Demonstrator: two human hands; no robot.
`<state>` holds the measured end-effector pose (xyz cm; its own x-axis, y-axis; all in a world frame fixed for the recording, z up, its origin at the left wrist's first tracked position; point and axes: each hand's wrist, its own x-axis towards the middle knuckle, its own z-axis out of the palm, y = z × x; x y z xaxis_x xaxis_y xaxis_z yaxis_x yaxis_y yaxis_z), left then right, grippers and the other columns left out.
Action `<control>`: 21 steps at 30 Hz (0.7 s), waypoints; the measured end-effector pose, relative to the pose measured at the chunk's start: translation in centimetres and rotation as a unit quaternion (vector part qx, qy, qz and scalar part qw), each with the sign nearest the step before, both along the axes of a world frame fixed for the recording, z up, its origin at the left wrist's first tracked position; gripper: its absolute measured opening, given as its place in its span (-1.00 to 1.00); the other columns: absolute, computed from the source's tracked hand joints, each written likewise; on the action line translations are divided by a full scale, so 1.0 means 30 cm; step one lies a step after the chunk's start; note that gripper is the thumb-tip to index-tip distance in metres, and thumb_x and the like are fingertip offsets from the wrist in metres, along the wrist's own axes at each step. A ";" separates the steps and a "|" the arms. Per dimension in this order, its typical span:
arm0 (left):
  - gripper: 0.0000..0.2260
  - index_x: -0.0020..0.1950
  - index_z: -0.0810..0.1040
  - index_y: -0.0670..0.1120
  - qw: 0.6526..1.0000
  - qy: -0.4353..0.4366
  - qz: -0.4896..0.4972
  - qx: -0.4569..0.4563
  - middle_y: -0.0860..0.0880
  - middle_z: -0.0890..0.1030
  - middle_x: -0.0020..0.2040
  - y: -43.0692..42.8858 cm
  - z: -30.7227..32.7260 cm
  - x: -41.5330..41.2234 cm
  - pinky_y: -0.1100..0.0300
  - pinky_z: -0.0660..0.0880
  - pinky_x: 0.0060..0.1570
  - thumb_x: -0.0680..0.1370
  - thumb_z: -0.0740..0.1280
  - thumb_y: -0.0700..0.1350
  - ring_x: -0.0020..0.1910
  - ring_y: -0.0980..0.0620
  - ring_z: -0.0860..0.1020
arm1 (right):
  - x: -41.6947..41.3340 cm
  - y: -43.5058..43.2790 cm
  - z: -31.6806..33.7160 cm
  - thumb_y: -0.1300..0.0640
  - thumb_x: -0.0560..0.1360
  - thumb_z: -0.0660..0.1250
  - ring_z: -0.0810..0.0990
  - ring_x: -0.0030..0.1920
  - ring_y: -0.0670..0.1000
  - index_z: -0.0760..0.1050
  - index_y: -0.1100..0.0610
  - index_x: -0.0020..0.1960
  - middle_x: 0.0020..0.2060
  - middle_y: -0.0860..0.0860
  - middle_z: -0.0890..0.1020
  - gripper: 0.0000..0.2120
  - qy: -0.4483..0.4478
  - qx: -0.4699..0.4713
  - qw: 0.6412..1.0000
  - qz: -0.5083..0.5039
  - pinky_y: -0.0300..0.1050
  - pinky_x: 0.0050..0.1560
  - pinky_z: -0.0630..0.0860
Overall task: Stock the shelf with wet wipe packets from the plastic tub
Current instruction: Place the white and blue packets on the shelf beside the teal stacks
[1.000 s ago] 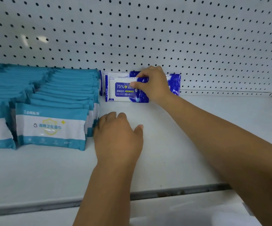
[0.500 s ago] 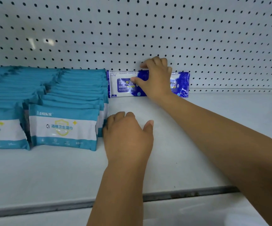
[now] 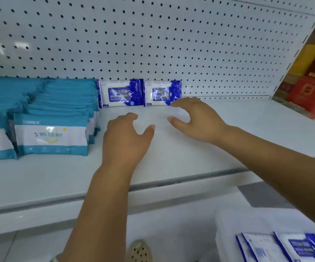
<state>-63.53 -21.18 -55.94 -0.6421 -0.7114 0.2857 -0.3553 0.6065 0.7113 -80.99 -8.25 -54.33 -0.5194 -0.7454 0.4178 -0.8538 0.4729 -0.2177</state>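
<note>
Wet wipe packets [image 3: 120,93], two blue-and-white plastic ones, stand upright side by side at the back of the white shelf [image 3: 190,157] against its pegboard [image 3: 153,44]; more lie in the white plastic tub [image 3: 226,233]. Left hand [image 3: 124,140] and right hand [image 3: 196,120] hover over the shelf, fingers loosely spread, holding nothing.

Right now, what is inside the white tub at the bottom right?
Blue-and-white wipe packets lie inside the tub. At least two show; the picture's edge cuts off the rest, so the full count is unseen.
</note>
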 end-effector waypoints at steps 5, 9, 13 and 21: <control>-0.51 0.43 0.48 0.08 0.991 0.042 -0.117 -0.049 0.09 0.48 0.42 0.162 0.015 0.035 0.28 0.19 0.34 0.53 0.40 0.19 0.45 0.10 0.32 | 0.102 0.331 0.022 -0.24 0.55 0.29 0.34 0.45 -0.08 0.36 -0.04 0.49 0.44 -0.13 0.44 -0.42 -0.029 0.026 0.997 -0.064 -0.12 0.43 0.32; -0.53 0.42 0.50 0.09 0.964 0.083 -0.246 -0.063 0.12 0.49 0.40 0.356 0.005 0.035 0.24 0.28 0.40 0.53 0.41 0.16 0.42 0.16 0.36 | 0.230 0.597 0.015 -0.22 0.53 0.32 0.38 0.41 -0.10 0.44 -0.02 0.44 0.37 -0.12 0.51 -0.46 -0.029 -0.024 0.989 -0.146 -0.25 0.34 0.29; -0.58 0.37 0.53 0.08 0.936 0.104 -0.337 -0.019 0.19 0.50 0.28 0.539 -0.043 0.017 0.52 0.25 0.17 0.53 0.42 0.12 0.30 0.23 0.42 | 0.397 0.847 -0.018 -0.15 0.53 0.38 0.41 0.35 -0.15 0.49 -0.01 0.38 0.29 -0.16 0.53 -0.53 -0.061 -0.099 0.966 -0.230 -0.24 0.33 0.33; -0.48 0.47 0.44 0.09 0.866 -0.019 -0.499 -0.036 0.12 0.45 0.41 0.771 -0.239 -0.006 0.18 0.36 0.38 0.54 0.36 0.22 0.37 0.18 0.39 | 0.583 1.238 -0.191 -0.24 0.49 0.35 0.41 0.25 -0.21 0.46 -0.10 0.37 0.24 -0.24 0.49 -0.50 -0.133 -0.071 0.914 -0.376 -0.32 0.21 0.30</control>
